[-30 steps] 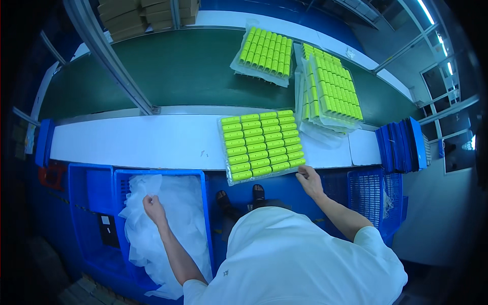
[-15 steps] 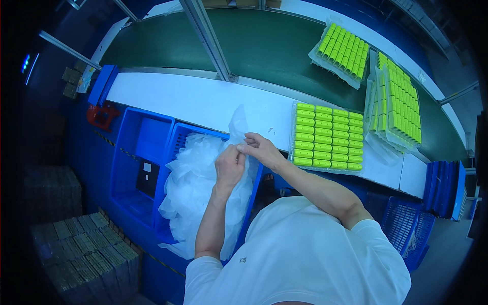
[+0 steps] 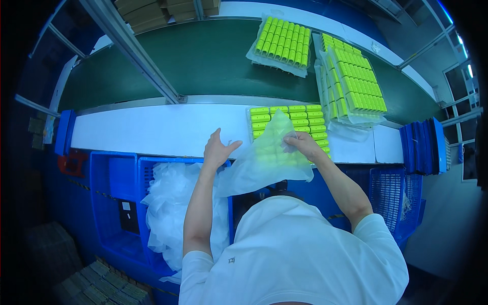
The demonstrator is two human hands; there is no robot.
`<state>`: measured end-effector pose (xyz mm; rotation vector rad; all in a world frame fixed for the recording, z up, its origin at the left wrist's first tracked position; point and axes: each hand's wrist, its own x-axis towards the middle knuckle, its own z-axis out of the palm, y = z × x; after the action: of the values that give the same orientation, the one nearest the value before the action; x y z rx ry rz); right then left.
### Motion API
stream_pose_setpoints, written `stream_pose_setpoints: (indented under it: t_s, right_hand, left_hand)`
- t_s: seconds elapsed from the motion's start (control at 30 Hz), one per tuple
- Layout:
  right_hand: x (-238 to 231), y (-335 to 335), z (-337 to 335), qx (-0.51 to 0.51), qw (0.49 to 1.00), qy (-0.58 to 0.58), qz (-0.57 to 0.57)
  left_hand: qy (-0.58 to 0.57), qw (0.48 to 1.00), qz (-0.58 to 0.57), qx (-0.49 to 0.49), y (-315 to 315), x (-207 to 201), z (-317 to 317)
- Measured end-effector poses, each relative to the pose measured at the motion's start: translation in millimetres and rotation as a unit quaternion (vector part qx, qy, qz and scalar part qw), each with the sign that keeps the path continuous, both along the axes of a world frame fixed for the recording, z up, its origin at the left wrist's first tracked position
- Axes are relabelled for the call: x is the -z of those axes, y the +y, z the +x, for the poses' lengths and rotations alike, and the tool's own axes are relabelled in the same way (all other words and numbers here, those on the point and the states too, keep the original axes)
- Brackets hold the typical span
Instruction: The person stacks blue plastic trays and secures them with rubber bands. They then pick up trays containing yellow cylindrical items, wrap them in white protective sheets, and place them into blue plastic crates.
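"How are the hands?"
"The right hand [image 3: 306, 146] pinches a filmy sheet [image 3: 267, 163] between thumb and fingers; the left hand [image 3: 217, 150] is spread wide, empty, above the worktop [image 3: 152, 129]'s front edge."
"And the sheet?"
"It hides part of the green pieces [image 3: 299, 116] from view and hangs past that edge."

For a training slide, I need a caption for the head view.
The right hand holds a translucent sheet partly over green pieces, the left hand open nearby.
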<state>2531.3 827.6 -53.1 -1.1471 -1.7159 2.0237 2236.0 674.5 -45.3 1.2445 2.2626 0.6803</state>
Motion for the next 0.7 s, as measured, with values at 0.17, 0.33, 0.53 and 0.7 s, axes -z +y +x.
stream_pose_setpoints:
  t_s: [0.17, 0.33, 0.53, 0.7]
  right_hand:
    - [-1, 10, 46, 0.069, 0.997, -0.019, 0.038]
    - [-26, 7, 43, 0.037, 0.998, -0.017, 0.056]
    - [-48, 20, 66, 0.090, 0.995, 0.016, 0.050]
    - [-41, 24, 106, 0.182, 0.981, 0.036, -0.058]
  left_hand:
    - [-0.290, 0.945, -0.127, 0.077, 25, 53, 15]
    - [-0.308, 0.924, -0.160, 0.158, 10, 75, 41]
    - [-0.443, 0.893, 0.057, 0.060, 8, 40, 30]
    - [-0.451, 0.888, -0.011, 0.087, 45, -26, 29]
